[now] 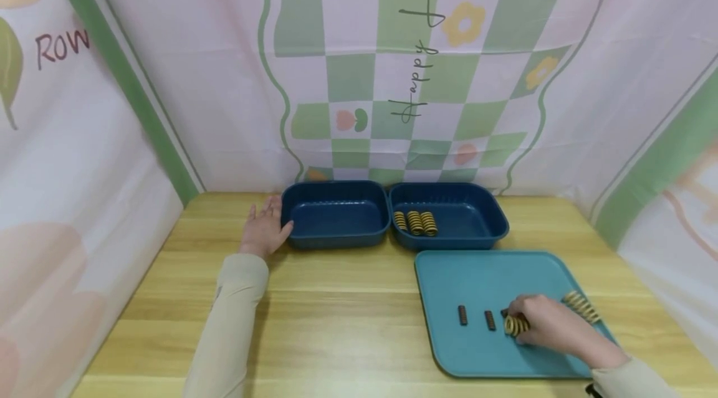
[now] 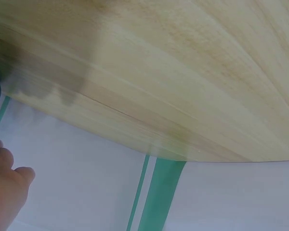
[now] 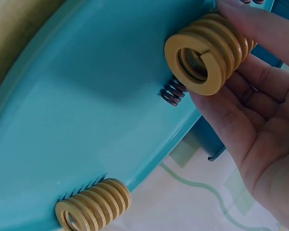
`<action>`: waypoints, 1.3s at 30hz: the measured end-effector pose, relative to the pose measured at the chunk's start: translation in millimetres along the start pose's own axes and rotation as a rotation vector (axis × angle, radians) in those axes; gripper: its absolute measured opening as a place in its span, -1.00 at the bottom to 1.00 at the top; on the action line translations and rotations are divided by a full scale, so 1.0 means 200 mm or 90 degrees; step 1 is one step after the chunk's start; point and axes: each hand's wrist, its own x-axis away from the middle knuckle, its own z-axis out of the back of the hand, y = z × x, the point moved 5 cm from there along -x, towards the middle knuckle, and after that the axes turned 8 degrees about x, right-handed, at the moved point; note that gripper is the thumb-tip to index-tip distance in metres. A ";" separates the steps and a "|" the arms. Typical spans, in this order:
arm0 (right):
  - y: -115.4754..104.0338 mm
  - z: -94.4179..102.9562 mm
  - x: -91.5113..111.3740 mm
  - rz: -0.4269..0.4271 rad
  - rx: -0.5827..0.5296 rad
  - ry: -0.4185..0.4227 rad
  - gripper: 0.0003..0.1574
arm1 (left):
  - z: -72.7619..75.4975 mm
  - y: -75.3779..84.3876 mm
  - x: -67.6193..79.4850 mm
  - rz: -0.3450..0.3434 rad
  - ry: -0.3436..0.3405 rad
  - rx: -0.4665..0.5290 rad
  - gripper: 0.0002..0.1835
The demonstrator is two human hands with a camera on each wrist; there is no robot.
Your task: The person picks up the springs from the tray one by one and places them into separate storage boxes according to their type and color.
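My right hand [image 1: 546, 322] pinches a thick yellow coil spring [image 3: 209, 50] between thumb and fingers, low over the teal tray [image 1: 477, 273]. A small dark spring [image 3: 173, 91] lies partly hidden behind the held one. Two more small dark springs, a left one [image 1: 462, 315] and a nearer one [image 1: 490, 321], lie on the tray. Another yellow spring [image 1: 581, 307] rests by the tray's right edge. Far to the left, my left hand [image 1: 266, 227] has its fingers extended against the outer left wall of the left blue bin [image 1: 336, 240]; the left wrist view catches only some fingers [image 2: 5, 163].
The right blue bin [image 1: 449, 243] stands beside the left one, just behind the tray, with several yellow springs [image 1: 415, 222] at its left end. Both bins sit on a wood-grain table [image 1: 336, 323]. A printed curtain [image 1: 348, 74] hangs behind and along both sides.
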 end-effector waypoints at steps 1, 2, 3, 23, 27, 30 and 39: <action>0.01 0.00 0.00 0.006 -0.011 -0.001 -0.65 | 0.00 0.00 0.00 0.000 0.000 0.000 -0.22; 0.01 0.00 -0.01 0.011 -0.020 0.000 -0.65 | 0.00 0.00 0.00 -0.001 0.000 -0.001 -0.22; 0.01 0.00 -0.01 0.014 -0.031 0.001 -0.66 | 0.00 0.00 0.00 0.000 -0.001 -0.001 -0.21; -0.11 0.14 -0.29 -0.029 -0.432 -0.049 -0.71 | 0.00 -0.01 0.00 -0.004 0.000 -0.007 -0.22; -0.15 0.13 -0.37 -0.010 -0.586 -0.062 -0.68 | -0.01 -0.01 0.01 -0.003 -0.001 0.000 -0.22; -0.19 0.13 -0.42 0.017 -0.689 -0.068 -0.70 | -0.01 -0.01 0.01 -0.003 0.000 0.002 -0.23; -0.32 0.17 -0.58 0.087 -0.937 -0.095 -0.72 | 0.00 -0.01 -0.01 -0.003 -0.004 -0.012 -0.23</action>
